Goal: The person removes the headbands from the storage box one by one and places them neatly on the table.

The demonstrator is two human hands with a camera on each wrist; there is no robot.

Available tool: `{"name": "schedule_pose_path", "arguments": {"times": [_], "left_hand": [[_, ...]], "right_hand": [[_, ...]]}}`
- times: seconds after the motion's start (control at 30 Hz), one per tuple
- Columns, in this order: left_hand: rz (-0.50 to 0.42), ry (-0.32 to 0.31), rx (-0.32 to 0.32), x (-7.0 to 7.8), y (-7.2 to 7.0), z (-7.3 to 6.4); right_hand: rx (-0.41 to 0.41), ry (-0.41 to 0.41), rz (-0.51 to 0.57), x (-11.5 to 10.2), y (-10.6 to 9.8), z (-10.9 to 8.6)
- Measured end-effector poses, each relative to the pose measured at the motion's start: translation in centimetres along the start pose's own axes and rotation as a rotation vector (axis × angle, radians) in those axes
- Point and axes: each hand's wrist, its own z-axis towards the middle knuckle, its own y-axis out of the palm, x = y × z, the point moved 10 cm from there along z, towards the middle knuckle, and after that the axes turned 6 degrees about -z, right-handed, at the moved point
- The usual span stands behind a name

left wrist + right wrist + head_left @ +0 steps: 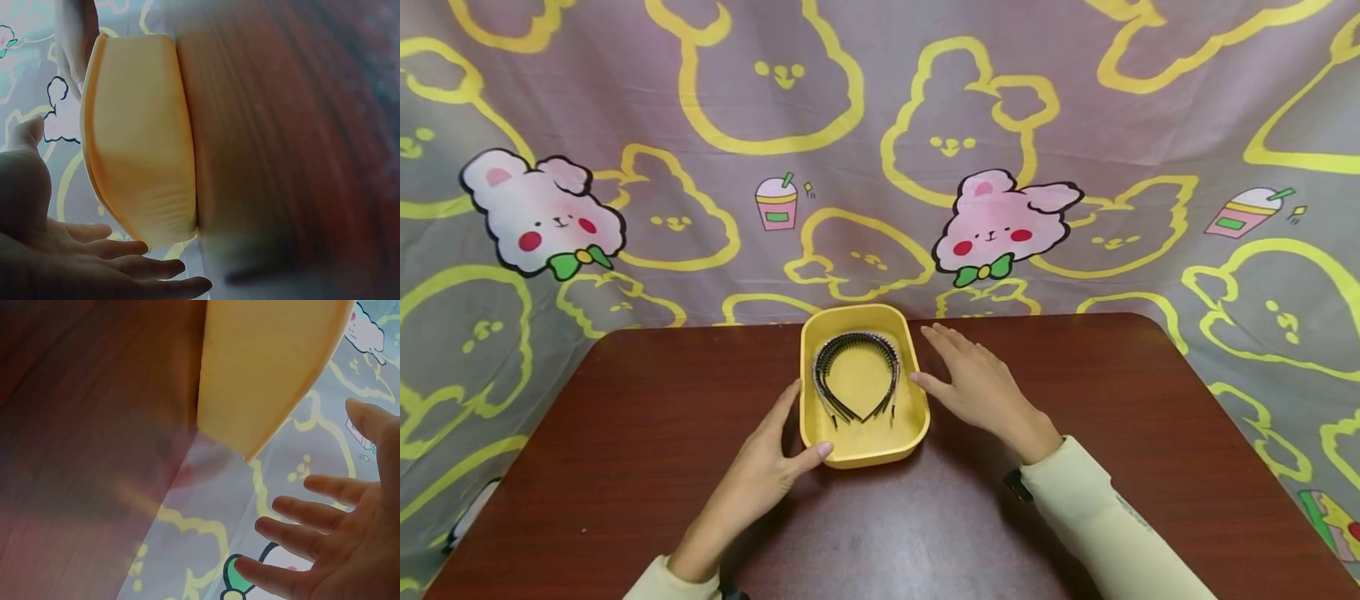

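A yellow plastic bin (874, 457) sits on the table, holding several thin dark headbands (857, 339) nested together, with comb-like teeth along the inner curve. My left hand (763, 467) is at the bin's left front, fingers extended along its side and thumb by the front rim; whether it touches is unclear. In the left wrist view, those spread fingers (144, 265) lie close to the bin's outer wall (140, 125). To the right of the bin is my right hand (981, 383), fingers stretched out, thumb near the rim. The right wrist view shows its fingers (297, 537) apart from the bin (262, 369).
The dark reddish-brown wooden table (625, 450) has its back edge just behind the bin. A grey-pink curtain (880, 167) printed with yellow outlines and cartoon rabbits hangs behind the table and at both sides.
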Motion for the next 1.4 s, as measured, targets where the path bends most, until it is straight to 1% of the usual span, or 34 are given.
{"name": "schedule_pose_path", "arguments": {"times": [0.07, 0.27, 0.33, 0.47, 0.57, 0.67, 0.8, 0.9, 1.1, 1.23, 1.33, 1.4], "left_hand": [[-0.003, -0.005, 0.0, -0.1, 0.0, 0.0], [-0.017, -0.057, -0.006, -0.4, 0.2, 0.0], [-0.02, -0.065, -0.004, -0.5, 0.3, 0.0], [-0.028, -0.06, 0.001, -0.4, 0.3, 0.1], [-0.035, -0.05, 0.003, -0.3, 0.4, 0.1], [-0.037, -0.042, 0.003, -0.2, 0.3, 0.2], [-0.03, -0.043, 0.0, -0.1, 0.2, 0.1], [-0.026, -0.047, -0.005, -0.1, 0.2, 0.0], [-0.027, -0.053, -0.017, -0.3, 0.2, 0.1], [-0.023, -0.065, -0.024, -0.6, 0.5, 0.2], [-0.022, -0.065, -0.028, -0.7, 0.7, 0.4], [-0.024, -0.064, -0.028, -0.7, 0.7, 0.5]], "right_hand": [[0.009, -0.011, 0.011, -0.4, -0.1, 0.4], [-0.001, -0.047, 0.068, -1.1, -0.1, 1.6], [-0.006, -0.061, 0.09, -1.3, -0.1, 1.9], [-0.018, -0.105, 0.137, -1.8, -0.2, 2.8], [-0.043, -0.139, 0.178, -2.1, 0.0, 3.6], [-0.075, -0.153, 0.215, -2.3, 0.3, 4.4], [-0.098, -0.175, 0.228, -2.4, 0.7, 5.2], [-0.101, -0.204, 0.233, -2.7, 0.9, 5.6], [-0.111, -0.25, 0.277, -3.3, 1.3, 6.3], [-0.116, -0.246, 0.29, -3.2, 1.9, 6.8], [-0.105, -0.245, 0.286, -3.2, 2.0, 7.2], [-0.095, -0.259, 0.279, -3.3, 2.0, 7.5]]}}
